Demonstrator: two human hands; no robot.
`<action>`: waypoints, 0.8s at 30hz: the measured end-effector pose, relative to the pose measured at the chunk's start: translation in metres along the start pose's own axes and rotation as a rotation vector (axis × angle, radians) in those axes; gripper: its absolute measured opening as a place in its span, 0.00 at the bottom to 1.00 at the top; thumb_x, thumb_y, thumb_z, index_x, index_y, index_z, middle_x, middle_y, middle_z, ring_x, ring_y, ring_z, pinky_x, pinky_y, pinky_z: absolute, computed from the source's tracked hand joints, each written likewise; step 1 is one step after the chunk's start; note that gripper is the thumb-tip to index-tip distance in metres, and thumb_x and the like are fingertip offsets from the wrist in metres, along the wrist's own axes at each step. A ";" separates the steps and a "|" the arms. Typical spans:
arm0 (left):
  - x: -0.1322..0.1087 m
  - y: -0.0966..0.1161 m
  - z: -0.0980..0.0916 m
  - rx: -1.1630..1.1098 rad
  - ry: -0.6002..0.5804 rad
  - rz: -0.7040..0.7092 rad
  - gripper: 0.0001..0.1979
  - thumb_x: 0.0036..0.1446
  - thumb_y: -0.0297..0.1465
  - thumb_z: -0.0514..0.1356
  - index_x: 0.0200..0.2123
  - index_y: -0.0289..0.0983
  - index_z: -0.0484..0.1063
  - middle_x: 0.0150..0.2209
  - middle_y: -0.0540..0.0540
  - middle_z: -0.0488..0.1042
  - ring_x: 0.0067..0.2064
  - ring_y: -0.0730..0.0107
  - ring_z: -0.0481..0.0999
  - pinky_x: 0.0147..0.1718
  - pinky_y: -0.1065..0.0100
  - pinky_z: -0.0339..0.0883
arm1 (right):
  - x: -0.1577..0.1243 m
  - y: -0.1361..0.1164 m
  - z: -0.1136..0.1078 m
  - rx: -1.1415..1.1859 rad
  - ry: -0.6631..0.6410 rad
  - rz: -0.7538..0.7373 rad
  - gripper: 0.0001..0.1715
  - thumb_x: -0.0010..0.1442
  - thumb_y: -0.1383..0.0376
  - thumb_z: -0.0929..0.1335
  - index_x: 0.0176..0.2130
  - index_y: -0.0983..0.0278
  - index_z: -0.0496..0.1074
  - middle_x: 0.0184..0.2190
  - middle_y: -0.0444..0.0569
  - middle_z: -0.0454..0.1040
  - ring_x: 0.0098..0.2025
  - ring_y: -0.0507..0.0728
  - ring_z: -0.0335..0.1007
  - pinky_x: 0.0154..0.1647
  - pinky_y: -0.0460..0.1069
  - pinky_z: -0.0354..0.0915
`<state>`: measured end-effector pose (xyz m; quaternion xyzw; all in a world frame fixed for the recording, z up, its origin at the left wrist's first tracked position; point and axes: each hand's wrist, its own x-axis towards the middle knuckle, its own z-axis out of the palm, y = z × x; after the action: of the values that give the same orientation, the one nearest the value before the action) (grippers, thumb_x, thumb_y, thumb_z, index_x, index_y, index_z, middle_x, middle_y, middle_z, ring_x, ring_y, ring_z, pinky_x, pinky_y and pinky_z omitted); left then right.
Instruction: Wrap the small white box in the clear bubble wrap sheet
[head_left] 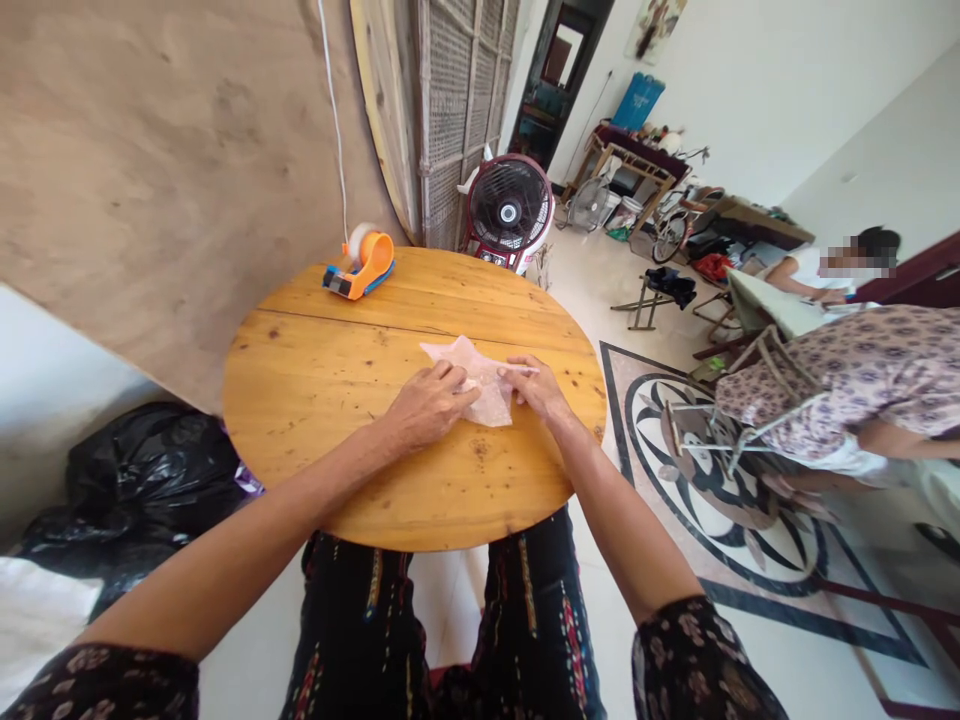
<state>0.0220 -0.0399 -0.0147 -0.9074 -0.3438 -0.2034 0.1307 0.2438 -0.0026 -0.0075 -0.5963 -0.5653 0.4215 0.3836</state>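
A small, thin, pinkish, see-through sheet [492,402] lies partly crumpled on the round wooden table [322,370]; it looks like plastic wrap, though its exact kind is hard to make out. My left hand [431,405] has its fingers curled and pressed on the sheet's left side. At the upper right edge, my right hand [538,388] pinches a folded strip of the same sheet between thumb and fingers. Toward the table's far left edge stands an orange tape dispenser [367,268] with a roll of clear tape, apart from both hands.
Behind the table stands a dark red fan [510,205]. Black plastic bags [142,470] lie on the floor at the left. To the right, a person in a patterned top [862,370] sits on a chair, and another person sits at a table farther back.
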 end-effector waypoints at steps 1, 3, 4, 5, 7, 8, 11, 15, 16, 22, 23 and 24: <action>0.000 0.000 0.000 0.000 0.002 0.003 0.14 0.61 0.26 0.53 0.47 0.39 0.72 0.40 0.40 0.68 0.43 0.56 0.63 0.38 0.62 0.61 | -0.003 0.000 -0.002 -0.033 -0.024 0.017 0.30 0.45 0.53 0.74 0.45 0.65 0.68 0.24 0.42 0.72 0.23 0.50 0.65 0.21 0.43 0.58; 0.000 0.000 0.001 0.003 0.007 0.010 0.14 0.61 0.26 0.53 0.47 0.38 0.72 0.39 0.40 0.68 0.43 0.56 0.63 0.38 0.62 0.61 | -0.009 0.001 -0.006 -0.077 -0.073 0.046 0.34 0.44 0.55 0.75 0.47 0.65 0.67 0.24 0.42 0.72 0.23 0.50 0.64 0.22 0.44 0.58; 0.000 0.000 0.001 0.007 0.009 0.014 0.14 0.61 0.26 0.52 0.47 0.38 0.72 0.39 0.40 0.69 0.43 0.57 0.63 0.38 0.61 0.61 | -0.012 0.002 -0.007 -0.094 -0.101 0.055 0.32 0.43 0.56 0.75 0.46 0.65 0.68 0.24 0.42 0.72 0.23 0.50 0.64 0.23 0.44 0.58; 0.000 0.000 0.002 0.010 0.011 0.019 0.13 0.61 0.26 0.52 0.46 0.38 0.73 0.39 0.40 0.68 0.42 0.57 0.63 0.38 0.61 0.61 | -0.013 0.002 -0.008 -0.109 -0.132 0.059 0.28 0.43 0.56 0.75 0.42 0.65 0.69 0.24 0.43 0.72 0.23 0.50 0.64 0.24 0.44 0.58; 0.000 0.000 0.002 0.016 0.015 0.030 0.13 0.61 0.25 0.52 0.45 0.37 0.73 0.39 0.40 0.68 0.41 0.58 0.63 0.39 0.61 0.62 | -0.016 0.003 -0.007 -0.140 -0.185 0.046 0.19 0.44 0.57 0.74 0.34 0.65 0.70 0.23 0.43 0.71 0.24 0.50 0.64 0.25 0.44 0.58; 0.001 0.000 0.002 0.018 0.017 0.034 0.13 0.61 0.25 0.52 0.45 0.37 0.73 0.38 0.40 0.68 0.41 0.58 0.63 0.39 0.61 0.62 | -0.017 0.004 -0.007 -0.161 -0.200 0.031 0.16 0.44 0.57 0.73 0.30 0.65 0.69 0.22 0.43 0.70 0.24 0.50 0.63 0.24 0.44 0.57; 0.001 0.000 0.001 0.020 0.025 0.037 0.12 0.60 0.25 0.52 0.44 0.37 0.73 0.37 0.41 0.68 0.40 0.58 0.63 0.38 0.62 0.62 | -0.019 0.005 -0.004 -0.271 -0.186 -0.017 0.11 0.47 0.59 0.69 0.24 0.64 0.67 0.19 0.40 0.66 0.22 0.49 0.60 0.23 0.44 0.53; 0.000 0.000 0.001 0.015 0.023 0.028 0.12 0.61 0.26 0.52 0.44 0.37 0.73 0.38 0.40 0.67 0.41 0.58 0.63 0.39 0.61 0.62 | -0.021 0.006 0.000 -0.329 -0.145 -0.093 0.12 0.49 0.59 0.66 0.22 0.63 0.64 0.17 0.38 0.62 0.21 0.49 0.57 0.23 0.44 0.51; 0.000 0.000 0.002 0.015 0.024 0.028 0.12 0.61 0.26 0.52 0.44 0.37 0.73 0.38 0.40 0.67 0.41 0.58 0.63 0.39 0.61 0.62 | -0.022 0.007 0.001 -0.315 -0.126 -0.114 0.12 0.50 0.59 0.66 0.22 0.63 0.64 0.18 0.38 0.62 0.22 0.49 0.57 0.23 0.44 0.52; -0.001 -0.001 0.002 -0.015 0.029 0.021 0.14 0.60 0.25 0.51 0.45 0.38 0.73 0.39 0.40 0.67 0.42 0.58 0.63 0.38 0.62 0.62 | -0.026 0.009 0.009 -0.128 -0.043 -0.110 0.13 0.52 0.55 0.66 0.27 0.61 0.61 0.18 0.38 0.62 0.21 0.50 0.57 0.22 0.44 0.54; -0.001 0.000 0.002 -0.020 0.027 0.020 0.14 0.61 0.25 0.51 0.45 0.38 0.73 0.38 0.40 0.67 0.42 0.58 0.63 0.38 0.62 0.62 | -0.027 0.008 0.010 -0.075 -0.058 -0.097 0.14 0.51 0.55 0.66 0.29 0.61 0.61 0.18 0.37 0.62 0.20 0.49 0.57 0.21 0.44 0.54; -0.001 0.000 0.001 -0.023 0.026 0.021 0.14 0.61 0.25 0.51 0.45 0.38 0.73 0.38 0.40 0.67 0.42 0.58 0.63 0.38 0.62 0.63 | -0.028 0.008 0.011 -0.034 -0.069 -0.088 0.14 0.51 0.54 0.67 0.31 0.61 0.62 0.18 0.37 0.63 0.20 0.49 0.57 0.20 0.44 0.53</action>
<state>0.0217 -0.0396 -0.0159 -0.9096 -0.3304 -0.2179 0.1268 0.2364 -0.0316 -0.0167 -0.5624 -0.6109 0.4149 0.3720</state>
